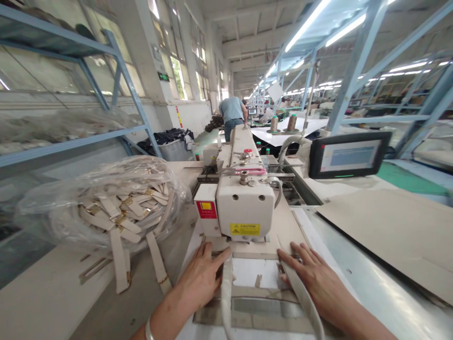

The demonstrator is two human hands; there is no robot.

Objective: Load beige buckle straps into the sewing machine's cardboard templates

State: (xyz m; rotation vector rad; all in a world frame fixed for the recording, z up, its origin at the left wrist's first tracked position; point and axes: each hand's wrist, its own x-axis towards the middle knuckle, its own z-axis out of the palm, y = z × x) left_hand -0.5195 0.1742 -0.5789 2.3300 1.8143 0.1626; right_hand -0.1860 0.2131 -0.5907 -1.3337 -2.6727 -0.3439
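Observation:
A white sewing machine [245,203] with a yellow caution label stands straight in front of me. Under its head lies a beige panel [260,250]. My left hand [201,276] rests at the panel's left side, fingers spread, thumb beside the top of a pale strap [226,302]. On the right side, my right hand [313,274] lies with stretched fingers along the panel edge, next to the top of another pale strap [305,297]. Both straps run down toward me. The needle area is hidden by the machine head.
At left, a clear plastic bag [106,208] holds many beige straps with gold-coloured metal parts; some spill onto the table. A control screen [350,155] stands at right above a large beige sheet [396,231]. Thread cones [292,123] and a bending person [231,113] are farther back.

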